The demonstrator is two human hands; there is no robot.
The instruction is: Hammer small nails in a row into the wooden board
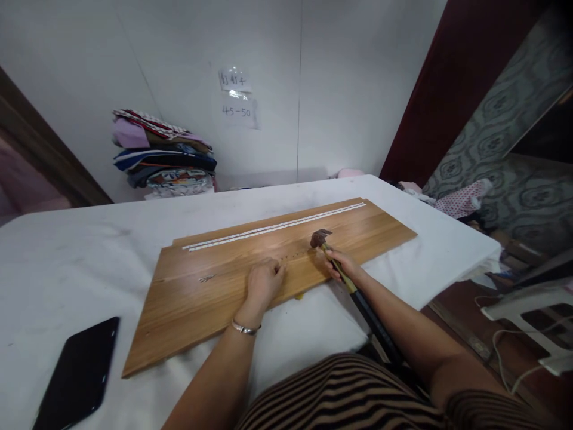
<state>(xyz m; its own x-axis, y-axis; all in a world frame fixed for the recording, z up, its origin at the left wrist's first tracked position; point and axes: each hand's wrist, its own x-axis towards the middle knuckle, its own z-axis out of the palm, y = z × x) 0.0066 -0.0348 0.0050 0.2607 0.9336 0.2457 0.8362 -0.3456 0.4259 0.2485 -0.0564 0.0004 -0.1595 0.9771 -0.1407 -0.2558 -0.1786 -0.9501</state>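
My right hand (342, 264) grips a claw hammer (344, 276) high on its handle, close to the head. The hammer's head hangs over the right half of a wooden board (179, 304), its black grip running back under my forearm. My left hand (264, 279) rests on the board near its front edge, fingers curled together; what they hold, if anything, is hidden. Between the hands runs a row of small nails (293, 255) standing in the wood. A little pile of loose nails (206, 278) lies left of my left hand. Two white measuring strips (277, 227) lie along the board's back.
The board lies on a table with a white cover (147, 227). A black phone or tablet (80, 370) is at the left front. Folded cloths (163, 152) are stacked behind the table. At the right stands a white plastic stool (532, 316) with a cable.
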